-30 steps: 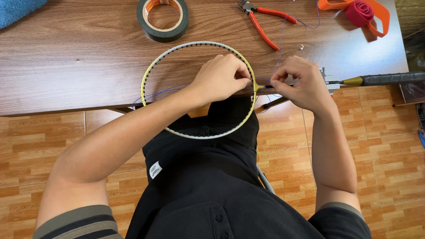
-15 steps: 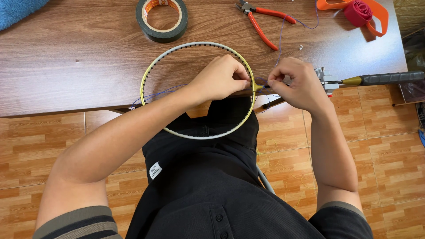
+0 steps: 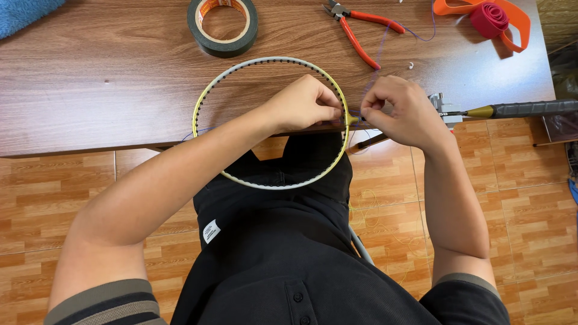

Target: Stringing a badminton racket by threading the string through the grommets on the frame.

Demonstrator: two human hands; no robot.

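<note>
Purple string (image 3: 378, 54) is pinched by both hands, left (image 3: 304, 105) and right (image 3: 402, 111), at the racket frame (image 3: 208, 99)'s throat

A single head camera looks steeply down, close over the table (image 3: 90, 90) edge.

Racket frame (image 3: 212, 90): yellow fading to pale grey-white, row of dark holes round the rim. String (image 3: 385, 36): thin purple. Racket handle (image 3: 530, 108): black grip, gold collar. Pliers (image 3: 361, 27): orange-red grips. Tape roll (image 3: 222, 27): dark green outside, orange core. Strap (image 3: 512, 15): orange, with a red roll (image 3: 489, 17). Bench (image 3: 90, 78): brown wood grain. Floor (image 3: 530, 180): orange-brown wood-pattern tiles. Cloth (image 3: 24, 11): blue. Shirt (image 3: 289, 271): black, sleeves striped grey and black.
</note>
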